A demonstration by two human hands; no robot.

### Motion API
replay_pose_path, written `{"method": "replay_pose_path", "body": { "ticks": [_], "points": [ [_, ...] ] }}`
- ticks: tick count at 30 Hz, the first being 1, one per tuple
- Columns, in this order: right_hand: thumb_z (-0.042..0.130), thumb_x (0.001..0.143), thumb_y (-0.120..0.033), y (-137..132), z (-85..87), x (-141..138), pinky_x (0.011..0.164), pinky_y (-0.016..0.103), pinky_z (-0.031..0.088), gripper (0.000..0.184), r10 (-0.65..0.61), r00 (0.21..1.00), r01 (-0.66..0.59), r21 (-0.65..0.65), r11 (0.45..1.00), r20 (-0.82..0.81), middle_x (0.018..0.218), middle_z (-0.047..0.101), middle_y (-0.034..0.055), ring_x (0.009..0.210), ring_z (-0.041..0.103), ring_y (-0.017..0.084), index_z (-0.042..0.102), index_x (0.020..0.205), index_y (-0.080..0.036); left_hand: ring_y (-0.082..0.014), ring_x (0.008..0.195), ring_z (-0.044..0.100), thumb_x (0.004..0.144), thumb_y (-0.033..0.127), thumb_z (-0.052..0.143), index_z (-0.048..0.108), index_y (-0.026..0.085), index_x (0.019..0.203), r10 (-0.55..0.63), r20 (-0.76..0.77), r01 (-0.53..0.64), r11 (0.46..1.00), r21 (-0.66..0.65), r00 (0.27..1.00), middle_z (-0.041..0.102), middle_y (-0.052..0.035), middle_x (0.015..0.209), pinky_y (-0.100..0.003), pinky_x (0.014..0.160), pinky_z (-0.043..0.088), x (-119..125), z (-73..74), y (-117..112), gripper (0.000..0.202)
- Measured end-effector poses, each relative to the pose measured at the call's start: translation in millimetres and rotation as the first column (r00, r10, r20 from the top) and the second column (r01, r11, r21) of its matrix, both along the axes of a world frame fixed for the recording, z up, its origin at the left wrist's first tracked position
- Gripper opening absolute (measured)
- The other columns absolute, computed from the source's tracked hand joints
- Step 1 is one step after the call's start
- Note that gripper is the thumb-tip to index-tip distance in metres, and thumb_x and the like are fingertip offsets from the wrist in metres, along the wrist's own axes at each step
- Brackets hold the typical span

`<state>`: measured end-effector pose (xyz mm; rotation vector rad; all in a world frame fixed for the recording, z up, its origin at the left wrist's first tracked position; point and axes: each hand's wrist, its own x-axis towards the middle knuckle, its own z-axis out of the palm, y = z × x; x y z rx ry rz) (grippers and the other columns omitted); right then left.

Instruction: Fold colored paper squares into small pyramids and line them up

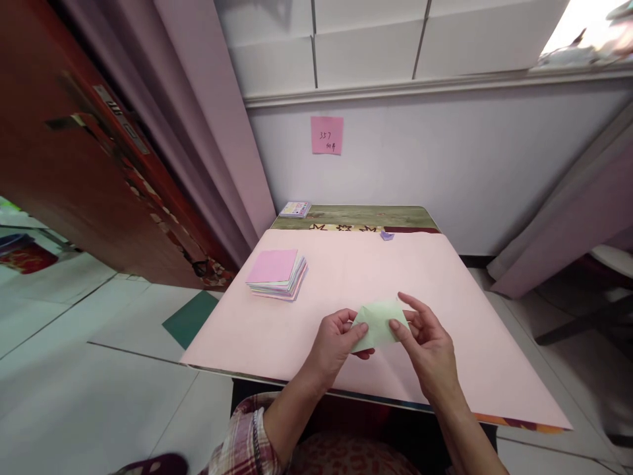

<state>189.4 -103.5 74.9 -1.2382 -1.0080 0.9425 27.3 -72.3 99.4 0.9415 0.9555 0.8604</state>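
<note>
A light green sheet of folding paper, showing a slanted edge or crease, is held up just above the table's near part. My left hand pinches its left end, thumb on top and fingers underneath. On the right end, my right hand presses with the thumb while the fingers sit behind the paper, the index finger raised. Farther left on the pink table cover lies a stack of coloured square paper, a pink sheet uppermost. A small purple folded paper piece rests at the cover's far edge.
At the table's back left corner lies a small printed pack. A pink note with handwriting sticks to the wall behind. To the left stand a purple curtain and a brown door; a dark green sheet is on the floor.
</note>
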Motion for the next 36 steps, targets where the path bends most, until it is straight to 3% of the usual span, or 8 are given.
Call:
{"method": "replay_pose_path", "body": {
  "ticks": [4,7,11,18,26,30,33,36],
  "points": [
    [0.075,0.072,-0.044,-1.0,0.3,-3.2,0.071,0.032,0.056,0.051,0.008,0.991,-0.001,-0.055,0.999,0.131,0.118,0.065,0.0078,0.082,0.065,0.02,0.064,0.117,-0.023,-0.0159,0.056,0.063,0.071,0.041,0.075,0.064,0.013,0.085,0.023,0.012,-0.023,0.999,0.04,1.0,0.067,-0.0045,0.066,-0.028,0.056,0.053,-0.5,1.6,-0.7,0.033],
    [0.076,0.07,-0.043,-1.7,-0.1,-6.1,0.076,0.036,0.055,0.053,0.015,0.987,-0.002,-0.082,0.997,0.159,0.116,0.067,0.0078,0.082,0.065,0.021,0.064,0.118,-0.023,-0.0144,0.058,0.062,0.073,0.038,0.073,0.065,0.013,0.083,0.023,0.006,-0.024,0.995,0.101,1.0,0.067,-0.0041,0.067,-0.027,0.059,0.051,-2.0,1.9,-1.5,0.028],
    [0.077,0.068,-0.042,-2.0,-0.3,-6.9,0.081,0.039,0.054,0.052,0.023,0.991,-0.014,-0.068,0.998,0.131,0.113,0.068,0.0082,0.095,0.064,0.026,0.066,0.115,-0.022,-0.0137,0.064,0.061,0.074,0.033,0.073,0.065,0.013,0.085,0.014,0.003,-0.014,0.986,0.163,1.0,0.068,-0.0044,0.072,-0.025,0.064,0.05,-4.9,1.1,-2.0,0.024],
    [0.072,0.073,-0.047,-2.6,-2.3,-11.3,0.079,0.038,0.054,0.047,0.009,0.987,0.005,-0.084,0.996,0.159,0.109,0.07,0.0066,0.093,0.064,0.026,0.068,0.113,-0.023,-0.0115,0.059,0.059,0.075,0.037,0.072,0.065,0.013,0.087,0.001,0.019,-0.003,0.993,0.122,1.0,0.067,-0.0022,0.067,-0.021,0.061,0.044,-6.2,-6.1,-0.8,0.027],
    [0.066,0.079,-0.049,-2.4,-6.5,-17.8,0.09,0.04,0.047,0.029,-0.085,0.933,0.07,0.055,0.996,0.349,0.114,0.066,0.0086,0.106,0.059,0.027,0.074,0.091,-0.025,-0.0133,0.067,0.06,0.08,0.036,0.067,0.066,0.014,0.087,0.046,-0.102,-0.016,0.961,0.275,0.994,0.067,-0.0024,0.074,-0.022,0.064,0.045,-9.6,-9.4,-2.5,0.023],
    [0.065,0.079,-0.051,0.0,-5.8,-18.2,0.075,0.033,0.05,0.031,0.028,0.957,-0.013,-0.053,0.999,0.287,0.089,0.071,0.0062,0.085,0.064,0.024,0.073,0.083,-0.021,-0.0129,0.069,0.06,0.078,0.034,0.069,0.065,0.013,0.082,0.077,-0.14,-0.029,0.948,0.318,0.987,0.067,-0.0026,0.075,-0.022,0.065,0.045,-14.3,-5.6,-0.7,0.022],
    [0.063,0.079,-0.055,4.3,-0.6,-22.6,0.058,0.026,0.047,0.036,0.106,0.975,-0.079,-0.146,0.986,0.193,0.076,0.069,0.0035,0.067,0.06,0.019,0.071,0.082,-0.019,-0.011,0.06,0.058,0.074,0.037,0.072,0.064,0.014,0.089,0.092,-0.132,-0.054,0.963,0.263,0.987,0.067,-0.0006,0.069,-0.021,0.058,0.044,-22.1,-2.2,2.5,0.029],
    [0.064,0.076,-0.057,5.9,8.3,-27.2,0.054,0.024,0.045,0.039,0.167,0.979,-0.146,-0.172,0.974,0.113,0.073,0.068,0.0022,0.062,0.058,0.017,0.07,0.083,-0.019,-0.0111,0.06,0.058,0.072,0.042,0.073,0.067,0.013,0.091,0.033,-0.103,-0.013,0.982,0.19,0.994,0.068,-0.0026,0.073,-0.021,0.057,0.044,-31.1,2.0,0.7,0.035]
  ]
}}
